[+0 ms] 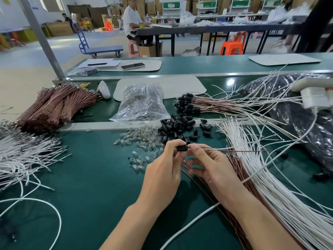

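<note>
The left hand [162, 170] pinches the black socket [182, 148] over the mat [90, 177], while the right hand [210, 165], just beside it, pinches two wires [234, 150] lying level, ends pointing left into the socket.

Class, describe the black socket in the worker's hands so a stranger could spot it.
On the green workbench, just in front of the heap of loose black sockets, two hands meet. The left hand pinches the black socket; unlike the heap's, it is lifted, with thin wires, held by the right hand, trailing rightward.
</note>
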A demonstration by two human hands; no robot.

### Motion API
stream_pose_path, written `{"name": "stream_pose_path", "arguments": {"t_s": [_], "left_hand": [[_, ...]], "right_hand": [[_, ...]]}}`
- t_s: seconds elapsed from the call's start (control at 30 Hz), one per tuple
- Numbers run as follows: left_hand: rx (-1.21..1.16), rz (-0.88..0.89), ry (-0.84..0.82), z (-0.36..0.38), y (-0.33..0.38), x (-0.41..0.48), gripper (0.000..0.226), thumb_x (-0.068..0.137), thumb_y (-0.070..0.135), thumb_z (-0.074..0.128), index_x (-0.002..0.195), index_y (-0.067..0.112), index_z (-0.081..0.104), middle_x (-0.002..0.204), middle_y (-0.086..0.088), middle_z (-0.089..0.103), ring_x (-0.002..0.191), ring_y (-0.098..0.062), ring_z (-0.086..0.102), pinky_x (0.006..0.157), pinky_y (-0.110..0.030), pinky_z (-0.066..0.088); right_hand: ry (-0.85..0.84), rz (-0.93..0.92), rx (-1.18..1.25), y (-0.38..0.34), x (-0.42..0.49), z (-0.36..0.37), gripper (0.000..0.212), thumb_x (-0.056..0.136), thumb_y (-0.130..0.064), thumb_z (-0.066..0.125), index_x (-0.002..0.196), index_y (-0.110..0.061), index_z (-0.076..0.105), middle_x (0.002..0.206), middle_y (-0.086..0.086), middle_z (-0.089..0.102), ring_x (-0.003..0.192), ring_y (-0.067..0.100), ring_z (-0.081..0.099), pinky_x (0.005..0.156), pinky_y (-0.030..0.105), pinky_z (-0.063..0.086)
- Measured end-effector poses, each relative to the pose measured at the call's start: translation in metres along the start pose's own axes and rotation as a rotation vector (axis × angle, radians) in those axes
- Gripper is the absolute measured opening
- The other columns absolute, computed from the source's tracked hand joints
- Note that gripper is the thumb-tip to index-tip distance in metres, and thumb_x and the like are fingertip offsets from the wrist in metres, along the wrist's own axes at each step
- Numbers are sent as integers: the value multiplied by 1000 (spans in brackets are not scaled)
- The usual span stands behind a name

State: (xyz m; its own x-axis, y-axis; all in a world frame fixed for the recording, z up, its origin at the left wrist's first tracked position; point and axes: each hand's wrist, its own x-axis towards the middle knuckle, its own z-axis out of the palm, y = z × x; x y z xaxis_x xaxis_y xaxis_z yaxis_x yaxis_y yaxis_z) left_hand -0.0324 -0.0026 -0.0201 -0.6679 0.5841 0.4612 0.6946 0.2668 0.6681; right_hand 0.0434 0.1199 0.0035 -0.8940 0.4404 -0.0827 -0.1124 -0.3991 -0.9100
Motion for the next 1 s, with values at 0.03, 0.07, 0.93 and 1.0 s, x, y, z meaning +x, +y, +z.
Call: {"name": "stream_pose_path", "arguments": {"t_s": [0.03,0.07,0.93,1.0], "left_hand": [[-14,-2,-7,0,1,0,21,105,37,43,125,41,40,87,16,65,70,-8,63,63,-35,53],[-13,-2,-3,-1,2,0,22,104,42,42,126,41,40,88,21,62,68,-5,60,60,-29,49],[240,-145,106,4,2,1,37,96,67,12,88,38,34,51,13,50,51,-1,51,51,-11,24],[326,-147,100,3,1,2,51,94,73,2,81,33,31,50,10,46,44,-2,40,49,-15,21]], "right_hand": [[4,-4,-1,0,0,0,22,82,-33,68,89,-16,79,94,12,75,73,15,66,59,25,57],[9,-10,-5,-1,-1,1,20,81,-34,69,86,-18,80,92,11,75,72,14,65,57,24,56],[-17,-57,-255,6,-1,0,25,85,-35,70,99,-19,82,90,4,77,76,9,65,62,23,56],[-27,-63,-271,7,0,0,27,83,-38,70,98,-19,82,86,-1,76,73,5,62,61,21,55]]}}
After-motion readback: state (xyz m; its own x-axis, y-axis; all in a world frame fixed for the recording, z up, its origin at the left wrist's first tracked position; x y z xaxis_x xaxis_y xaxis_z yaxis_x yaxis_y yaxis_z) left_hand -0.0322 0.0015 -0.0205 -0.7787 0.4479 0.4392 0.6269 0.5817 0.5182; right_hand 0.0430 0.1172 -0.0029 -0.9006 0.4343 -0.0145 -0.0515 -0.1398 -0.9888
